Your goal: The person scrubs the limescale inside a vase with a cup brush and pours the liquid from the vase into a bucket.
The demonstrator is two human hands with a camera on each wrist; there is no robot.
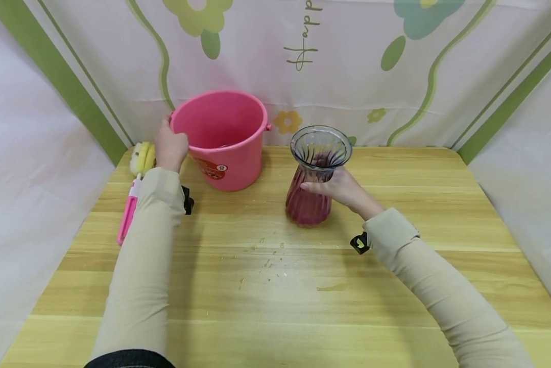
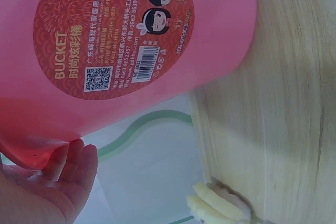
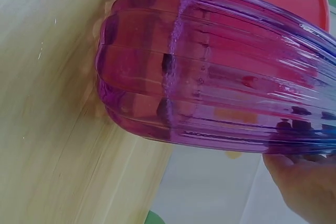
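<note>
A pink plastic bucket stands at the back of the wooden table. My left hand grips its left rim; in the left wrist view the fingers lie against the bucket wall below its red label. A ribbed purple glass vase with pink liquid stands to the bucket's right. My right hand holds its narrow waist from the right side. The right wrist view shows the vase body close up, with the hand at the lower right.
A pink-handled brush with a yellow sponge head lies at the table's left edge, beside my left forearm; the sponge also shows in the left wrist view. Small crumbs and a wet patch mark the table's middle. A flowered cloth backdrop surrounds the table.
</note>
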